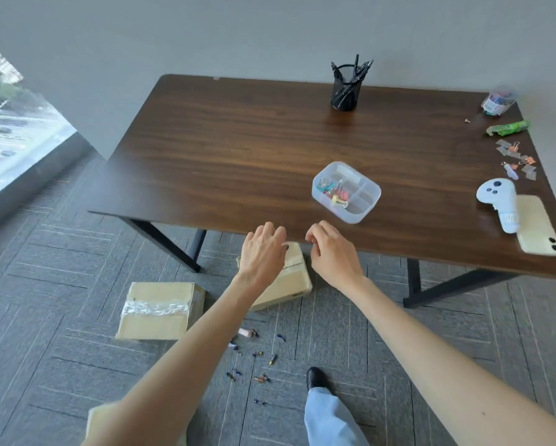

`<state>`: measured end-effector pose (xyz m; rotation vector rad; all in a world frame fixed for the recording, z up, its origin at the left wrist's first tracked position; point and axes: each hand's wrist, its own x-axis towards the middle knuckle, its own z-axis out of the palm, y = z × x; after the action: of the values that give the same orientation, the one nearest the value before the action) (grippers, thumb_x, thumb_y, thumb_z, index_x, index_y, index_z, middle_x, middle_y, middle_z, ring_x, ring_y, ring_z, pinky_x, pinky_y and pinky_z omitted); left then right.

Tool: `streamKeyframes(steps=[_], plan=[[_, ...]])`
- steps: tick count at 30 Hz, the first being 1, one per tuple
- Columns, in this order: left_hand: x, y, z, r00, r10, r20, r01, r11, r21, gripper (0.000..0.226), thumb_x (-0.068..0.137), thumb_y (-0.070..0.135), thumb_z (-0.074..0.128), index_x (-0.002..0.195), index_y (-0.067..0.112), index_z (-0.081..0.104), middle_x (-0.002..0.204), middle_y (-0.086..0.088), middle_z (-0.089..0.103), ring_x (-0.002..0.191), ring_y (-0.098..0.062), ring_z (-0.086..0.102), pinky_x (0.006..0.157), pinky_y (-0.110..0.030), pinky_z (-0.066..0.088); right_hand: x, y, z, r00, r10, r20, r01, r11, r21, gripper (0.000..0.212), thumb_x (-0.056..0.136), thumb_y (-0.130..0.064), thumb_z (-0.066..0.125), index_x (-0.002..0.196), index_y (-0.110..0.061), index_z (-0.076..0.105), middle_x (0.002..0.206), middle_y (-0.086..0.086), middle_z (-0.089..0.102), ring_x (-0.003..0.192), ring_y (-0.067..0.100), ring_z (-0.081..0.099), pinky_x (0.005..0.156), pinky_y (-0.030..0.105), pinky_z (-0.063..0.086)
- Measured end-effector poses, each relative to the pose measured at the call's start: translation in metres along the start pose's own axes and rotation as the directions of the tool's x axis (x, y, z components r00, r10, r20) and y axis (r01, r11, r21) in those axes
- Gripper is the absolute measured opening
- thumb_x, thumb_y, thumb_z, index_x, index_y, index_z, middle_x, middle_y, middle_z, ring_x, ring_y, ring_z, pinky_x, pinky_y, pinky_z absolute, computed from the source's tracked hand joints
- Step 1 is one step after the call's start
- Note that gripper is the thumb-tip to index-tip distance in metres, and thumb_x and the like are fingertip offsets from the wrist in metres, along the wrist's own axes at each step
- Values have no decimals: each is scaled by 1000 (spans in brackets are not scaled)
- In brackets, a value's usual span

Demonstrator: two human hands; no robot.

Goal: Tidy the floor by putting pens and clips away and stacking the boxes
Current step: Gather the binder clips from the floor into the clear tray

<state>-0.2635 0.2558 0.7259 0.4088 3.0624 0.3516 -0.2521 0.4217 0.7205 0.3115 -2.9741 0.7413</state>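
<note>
Both my hands hover at the front edge of the dark wooden table [238, 149]. My left hand [262, 252] and my right hand [331, 252] have loosely bent fingers, and nothing shows in either. Beneath them on the carpet lies a cardboard box [294, 283], partly hidden by my left hand. A second, taped box [159, 310] lies to its left. A third box [101, 420] peeks out under my left arm. Several small clips [257, 358] are scattered on the floor. On the table stand a clear compartment tray [362, 207] with coloured clips and a black mesh pen cup [344, 88] holding pens.
At the table's right edge lie a phone [538, 226], a white controller [498, 201], loose binder clips [516, 159], a green wrapper [508, 127] and a plastic jar [498, 103]. Black table legs [413, 284] stand on the carpet. My shoe [316, 378] is near the clips.
</note>
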Motion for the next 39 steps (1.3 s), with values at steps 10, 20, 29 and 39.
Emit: streamKeyframes(steps=[10, 20, 29, 39], plan=[[-191, -84, 94, 959, -119, 257, 113, 993, 38, 35, 96, 32, 48, 129, 19, 49, 122, -4, 55, 115, -25, 53, 94, -38, 41, -136, -65, 133, 968, -21, 252, 40, 997, -72, 14, 88, -8, 52, 101, -12, 53, 103, 0, 53, 84, 15, 54, 64, 25, 39], [-229, -167, 326, 934, -246, 258, 241, 969, 52, 33, 95, 32, 48, 127, 21, 52, 123, -5, 55, 116, -26, 51, 93, -39, 39, -179, 22, 375, 902, -84, 423, 145, 983, -113, 11, 92, -12, 50, 102, -13, 51, 102, 0, 53, 93, 17, 55, 71, 25, 38], [-241, -245, 563, 940, -233, 250, 226, 972, 57, 35, 95, 34, 50, 128, 20, 52, 124, -4, 55, 119, -25, 52, 95, -38, 38, -198, 130, 594, 903, -91, 420, 162, 977, -137, 12, 95, -8, 47, 103, -12, 54, 103, 1, 54, 90, 16, 57, 73, 26, 42], [-232, -270, 702, 986, -93, 142, 95, 995, -11, 35, 91, 34, 59, 121, 17, 54, 121, -2, 54, 113, -23, 52, 88, -39, 47, -199, 211, 715, 934, 4, 357, 116, 942, -314, 56, 86, 0, 58, 138, -7, 36, 139, 16, 39, 124, 26, 45, 107, 40, 38]])
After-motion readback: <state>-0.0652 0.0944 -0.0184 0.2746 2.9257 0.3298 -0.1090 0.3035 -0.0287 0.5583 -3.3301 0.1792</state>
